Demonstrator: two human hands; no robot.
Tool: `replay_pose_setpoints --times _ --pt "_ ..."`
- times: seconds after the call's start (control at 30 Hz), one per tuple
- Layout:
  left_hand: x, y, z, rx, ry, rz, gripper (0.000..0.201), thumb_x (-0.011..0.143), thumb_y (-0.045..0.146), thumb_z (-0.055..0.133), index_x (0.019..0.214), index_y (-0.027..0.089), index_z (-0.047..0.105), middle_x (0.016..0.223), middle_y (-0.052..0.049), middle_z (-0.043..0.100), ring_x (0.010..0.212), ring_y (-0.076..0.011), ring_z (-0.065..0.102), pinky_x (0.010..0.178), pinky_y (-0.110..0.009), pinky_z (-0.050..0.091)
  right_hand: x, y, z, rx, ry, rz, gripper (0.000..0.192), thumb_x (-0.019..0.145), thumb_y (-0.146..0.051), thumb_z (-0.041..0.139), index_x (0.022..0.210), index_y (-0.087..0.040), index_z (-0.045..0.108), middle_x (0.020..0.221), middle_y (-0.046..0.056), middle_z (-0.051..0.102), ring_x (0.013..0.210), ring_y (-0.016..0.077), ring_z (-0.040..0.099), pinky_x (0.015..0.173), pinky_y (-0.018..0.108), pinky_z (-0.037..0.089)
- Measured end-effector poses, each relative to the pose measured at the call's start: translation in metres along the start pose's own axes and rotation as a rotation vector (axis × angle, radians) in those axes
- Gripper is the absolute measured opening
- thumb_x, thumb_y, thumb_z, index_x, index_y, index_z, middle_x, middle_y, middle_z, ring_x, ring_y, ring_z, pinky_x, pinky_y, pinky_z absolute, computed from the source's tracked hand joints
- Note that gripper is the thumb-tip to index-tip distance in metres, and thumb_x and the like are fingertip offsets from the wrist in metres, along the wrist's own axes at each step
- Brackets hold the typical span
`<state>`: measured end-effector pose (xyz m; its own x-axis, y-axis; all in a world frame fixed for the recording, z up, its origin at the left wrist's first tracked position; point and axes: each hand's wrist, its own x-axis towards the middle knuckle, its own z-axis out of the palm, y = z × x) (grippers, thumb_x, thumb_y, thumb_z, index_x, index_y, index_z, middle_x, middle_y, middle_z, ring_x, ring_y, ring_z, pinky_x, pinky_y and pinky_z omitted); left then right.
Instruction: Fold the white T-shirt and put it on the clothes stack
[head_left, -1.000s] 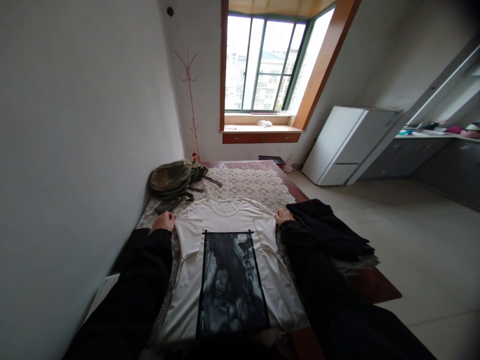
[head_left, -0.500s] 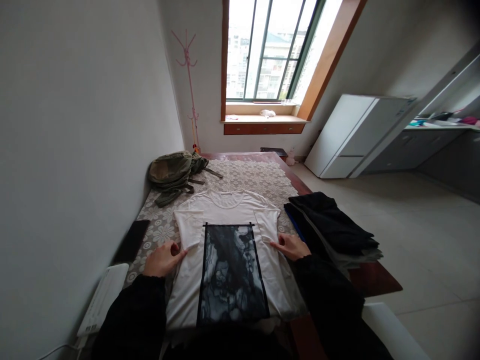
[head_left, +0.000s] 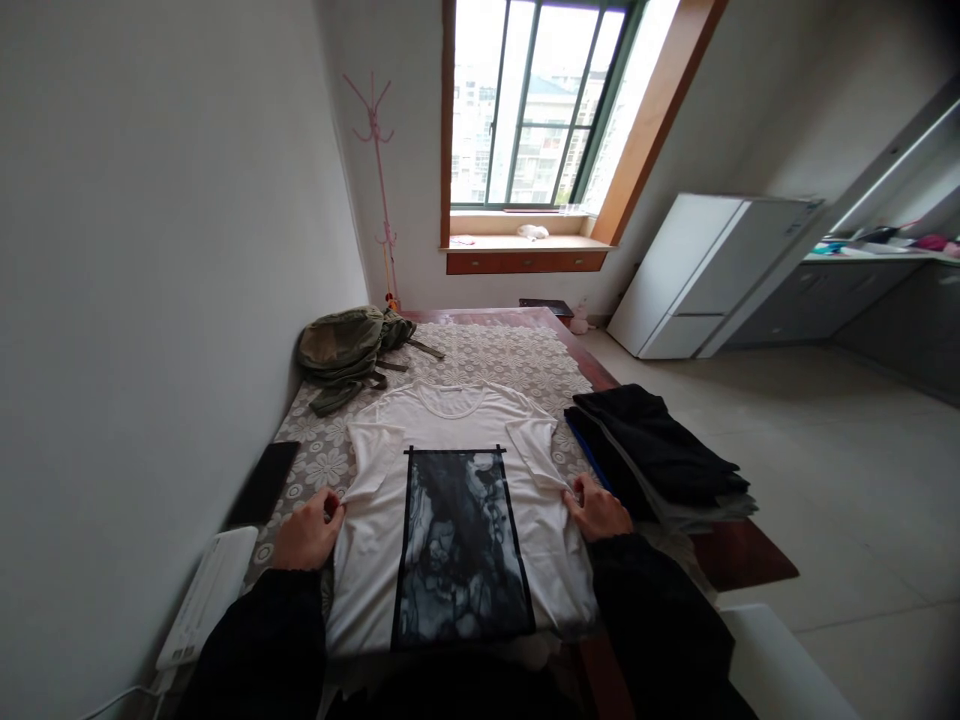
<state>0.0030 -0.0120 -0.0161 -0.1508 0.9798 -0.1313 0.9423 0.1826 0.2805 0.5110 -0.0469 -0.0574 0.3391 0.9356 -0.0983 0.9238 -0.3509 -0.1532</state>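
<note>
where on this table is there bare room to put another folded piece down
The widest free patch is the lace cloth beyond the white t-shirt collar, right of the green backpack. A narrow strip runs between the shirt and the dark phone. It is crowded on the right, where the dark clothes stack sits by the right hand, and near the left hand.

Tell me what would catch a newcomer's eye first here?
The white T-shirt with its dark printed panel lies flat on the lace-covered table, front and centre. The left hand and right hand grip its side edges at mid-body. A stack of dark folded clothes sits to its right, and a green backpack lies beyond by the wall.
</note>
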Motion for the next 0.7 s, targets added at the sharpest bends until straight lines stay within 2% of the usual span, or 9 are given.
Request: replay_pose_setpoints --times 0.13,0.2,0.3,0.43,0.53,0.7 --pt "0.0 -0.004 0.0 0.003 0.014 -0.014 0.012 0.092 0.038 0.052 0.091 0.029 0.06 0.097 -0.003 0.077 0.086 -0.024 0.071 0.065 -0.03 0.039 0.001 0.009 0.003 -0.012 0.016 -0.033 0.012 0.097 -0.034 0.054 0.091 -0.025 0.06 0.09 0.008 0.075 0.079 0.0234 0.07 0.059 0.029 0.031" --pt "-0.001 -0.004 0.0 -0.009 0.026 -0.031 0.012 0.091 0.037 0.053 0.091 0.029 0.061 0.097 -0.003 0.078 0.086 -0.0242 0.071 0.065 -0.03 0.039 0.001 0.011 0.003 0.011 0.029 -0.045 0.011 0.096 -0.035 0.055 0.098 -0.026 0.061 0.09 0.006 0.074 0.08 0.0241 0.071 0.059 0.029 0.033" --pt "0.0 -0.002 0.001 -0.027 0.045 -0.029 0.012 0.09 0.038 0.054 0.092 0.03 0.061 0.098 -0.003 0.078 0.087 -0.0248 0.071 0.066 -0.03 0.04 0.003 0.01 0.003 0.068 0.05 -0.095 0.022 0.093 -0.039 0.058 0.112 -0.028 0.059 0.096 0.005 0.075 0.083 0.0249 0.071 0.06 0.029 0.037" --pt "0.003 0.001 0.002 -0.063 0.043 0.027 0.012 0.088 0.034 0.053 0.094 0.029 0.062 0.101 -0.002 0.077 0.087 -0.0246 0.071 0.068 -0.031 0.041 0.008 0.007 0.007 0.079 0.071 -0.208 0.013 0.096 -0.028 0.051 0.104 -0.028 0.061 0.105 0.005 0.074 0.087 0.0238 0.071 0.065 0.03 0.042" --pt "0.002 -0.003 0.003 -0.084 0.065 0.04 0.014 0.086 0.03 0.052 0.096 0.03 0.062 0.1 -0.001 0.076 0.085 -0.023 0.07 0.069 -0.031 0.041 0.01 0.012 0.013 0.116 0.073 -0.296 0.018 0.096 -0.022 0.047 0.101 -0.027 0.063 0.11 0.006 0.074 0.092 0.0232 0.071 0.071 0.029 0.047" --pt "-0.001 -0.015 0.001 -0.084 0.014 0.077 0.015 0.088 0.034 0.053 0.098 0.032 0.064 0.103 -0.001 0.076 0.089 -0.0223 0.071 0.072 -0.03 0.043 0.008 0.022 0.014 0.273 -0.005 -0.48 0.023 0.097 -0.031 0.047 0.1 -0.028 0.069 0.107 0.006 0.073 0.091 0.0212 0.07 0.081 0.029 0.052"
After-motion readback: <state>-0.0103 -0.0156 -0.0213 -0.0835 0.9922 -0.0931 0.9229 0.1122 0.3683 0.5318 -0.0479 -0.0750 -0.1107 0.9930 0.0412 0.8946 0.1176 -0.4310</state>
